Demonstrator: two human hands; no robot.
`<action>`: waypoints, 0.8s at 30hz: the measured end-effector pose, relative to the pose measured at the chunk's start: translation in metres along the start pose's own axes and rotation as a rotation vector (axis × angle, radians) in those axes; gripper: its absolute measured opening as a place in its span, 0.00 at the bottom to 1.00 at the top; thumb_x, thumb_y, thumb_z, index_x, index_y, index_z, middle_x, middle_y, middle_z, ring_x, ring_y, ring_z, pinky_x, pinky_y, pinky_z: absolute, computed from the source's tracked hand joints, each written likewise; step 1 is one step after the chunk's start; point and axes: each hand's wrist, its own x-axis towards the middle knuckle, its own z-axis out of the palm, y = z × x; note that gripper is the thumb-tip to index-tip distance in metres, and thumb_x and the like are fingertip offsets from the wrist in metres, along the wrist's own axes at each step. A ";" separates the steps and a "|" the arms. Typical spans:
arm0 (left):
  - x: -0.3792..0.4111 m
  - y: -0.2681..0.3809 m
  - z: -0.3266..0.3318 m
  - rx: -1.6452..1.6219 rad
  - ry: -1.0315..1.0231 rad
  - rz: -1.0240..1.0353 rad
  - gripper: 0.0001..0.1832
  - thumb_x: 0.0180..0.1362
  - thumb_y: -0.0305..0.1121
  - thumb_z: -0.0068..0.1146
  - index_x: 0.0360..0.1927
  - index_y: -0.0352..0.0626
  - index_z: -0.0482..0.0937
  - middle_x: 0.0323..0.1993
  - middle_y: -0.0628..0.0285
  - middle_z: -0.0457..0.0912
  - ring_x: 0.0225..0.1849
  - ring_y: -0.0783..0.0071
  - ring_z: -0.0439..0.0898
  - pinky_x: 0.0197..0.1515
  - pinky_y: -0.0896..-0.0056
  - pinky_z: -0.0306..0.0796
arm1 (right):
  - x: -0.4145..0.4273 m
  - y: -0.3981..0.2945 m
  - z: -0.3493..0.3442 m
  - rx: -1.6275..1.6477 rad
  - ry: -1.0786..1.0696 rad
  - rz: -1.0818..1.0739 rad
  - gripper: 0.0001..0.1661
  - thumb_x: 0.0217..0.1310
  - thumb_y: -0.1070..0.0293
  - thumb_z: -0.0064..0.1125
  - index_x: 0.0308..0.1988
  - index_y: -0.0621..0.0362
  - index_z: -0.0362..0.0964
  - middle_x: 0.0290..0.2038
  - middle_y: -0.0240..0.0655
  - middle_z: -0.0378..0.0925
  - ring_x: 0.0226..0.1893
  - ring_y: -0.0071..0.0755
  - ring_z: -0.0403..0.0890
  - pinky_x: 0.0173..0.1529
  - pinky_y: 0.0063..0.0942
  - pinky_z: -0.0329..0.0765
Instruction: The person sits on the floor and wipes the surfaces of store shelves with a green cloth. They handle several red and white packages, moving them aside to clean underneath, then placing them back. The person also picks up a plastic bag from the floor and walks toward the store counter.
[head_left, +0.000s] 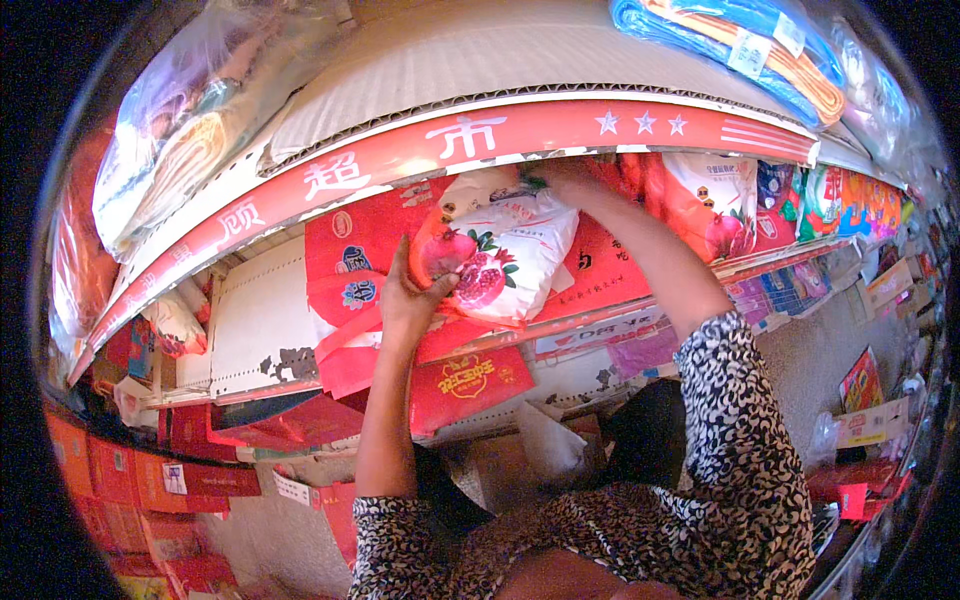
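A white and red plastic bag (517, 247) printed with pomegranates tilts at the front of a shelf. My left hand (414, 289) grips its left side, with the thumb across the printed front. Close to the bag's upper right corner is my right hand (564, 184), partly in the shadow under the shelf above; its fingers are too unclear to tell whether they grip anything. Behind the bag, another pale packet (480, 187) shows at the top. Red printed carrier bags or cartons (360, 247) lie on the shelf underneath and to the left.
A red shelf strip (397, 154) with white lettering runs just above my hands. More pomegranate bags (716, 202) stand to the right. Overhead lie plastic-wrapped textiles (750, 52) and a clear bundle (195, 142). Red boxes (120, 472) are stacked at lower left.
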 end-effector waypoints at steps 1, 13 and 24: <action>-0.001 0.007 0.005 0.025 -0.003 0.028 0.49 0.43 0.30 0.72 0.68 0.36 0.55 0.45 0.52 0.81 0.42 0.74 0.80 0.40 0.74 0.76 | 0.006 0.033 0.009 -0.026 0.293 0.080 0.23 0.60 0.62 0.55 0.53 0.61 0.69 0.54 0.44 0.73 0.53 0.40 0.74 0.60 0.33 0.68; -0.016 0.015 -0.006 0.007 0.058 -0.063 0.47 0.43 0.29 0.72 0.66 0.35 0.57 0.48 0.50 0.79 0.47 0.68 0.79 0.48 0.72 0.74 | -0.001 -0.149 0.041 0.234 -0.240 -0.752 0.26 0.48 0.72 0.61 0.51 0.55 0.73 0.52 0.42 0.74 0.55 0.42 0.72 0.61 0.36 0.67; -0.005 -0.033 -0.004 0.177 0.180 0.186 0.50 0.38 0.46 0.75 0.62 0.30 0.63 0.54 0.39 0.73 0.56 0.53 0.75 0.56 0.60 0.68 | 0.061 -0.028 0.035 -0.106 -0.002 -0.399 0.24 0.60 0.60 0.52 0.54 0.57 0.68 0.53 0.44 0.74 0.54 0.44 0.73 0.61 0.36 0.66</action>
